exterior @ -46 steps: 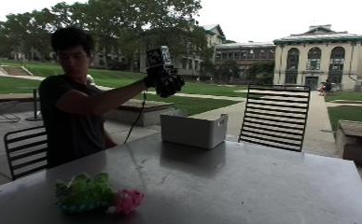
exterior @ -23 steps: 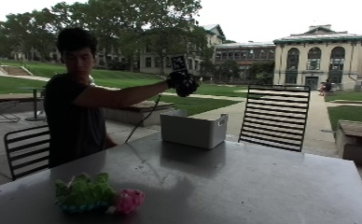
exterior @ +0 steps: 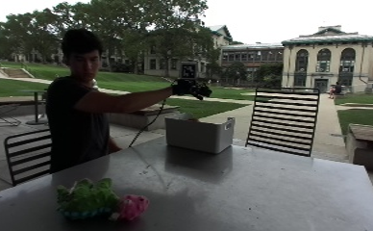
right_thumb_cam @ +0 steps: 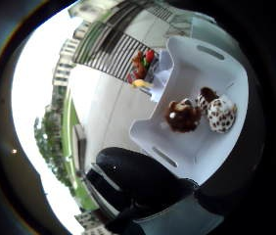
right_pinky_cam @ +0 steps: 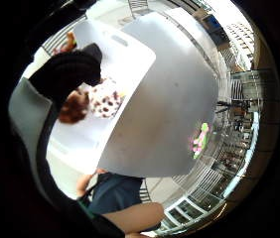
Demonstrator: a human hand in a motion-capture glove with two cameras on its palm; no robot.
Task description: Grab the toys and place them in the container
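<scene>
Green plush toy (exterior: pixel 86 198) and small pink plush toy (exterior: pixel 131 207) lay touching each other on the near part of the grey metal table (exterior: pixel 250 192), well apart from the white plastic container with handle slots (exterior: pixel 199 133) at the table's far edge. Inside the container, thumb-side palm view showed a brown plush toy (right_thumb_cam: pixel 182 116) beside a white plush toy with brown spots (right_thumb_cam: pixel 219 114), both on the container floor. Black-gloved right hand (exterior: pixel 190 88) was held out in the air above the container, arm stretched from the person (exterior: pixel 78 110) standing at the table's far side. Fingers looked loosely spread, nothing in them. Black slatted metal chair (exterior: pixel 282 120) stood behind the table next to the container, another black chair (exterior: pixel 26 156) beside the person
</scene>
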